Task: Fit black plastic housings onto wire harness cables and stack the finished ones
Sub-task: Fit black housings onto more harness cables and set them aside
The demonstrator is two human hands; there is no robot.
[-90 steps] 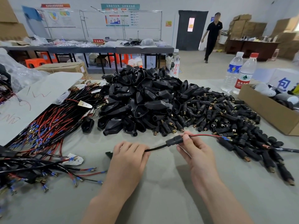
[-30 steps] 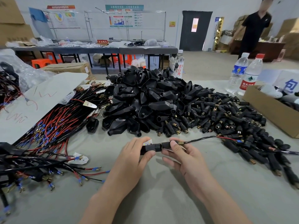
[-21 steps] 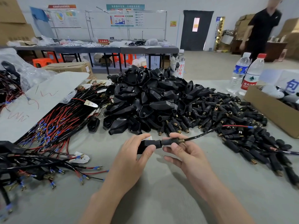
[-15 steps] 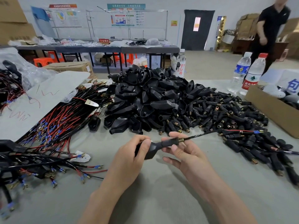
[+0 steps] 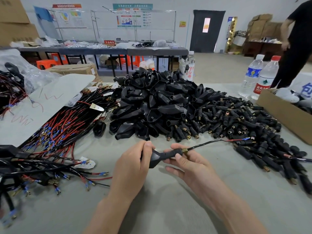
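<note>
Left hand [image 5: 133, 168] and right hand [image 5: 190, 163] grip smooth flared black housing [image 5: 157, 157].

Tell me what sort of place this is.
Likely a small factory's assembly workshop: a heap of black housings and bundled wire harnesses cover the table, and cartons are stacked at the back.

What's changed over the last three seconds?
The right hand slid the sleeve left along the cable until it met the black housing now showing in the grip of the left hand. The person in black walked nearer, at right. The piles stayed put.
</note>
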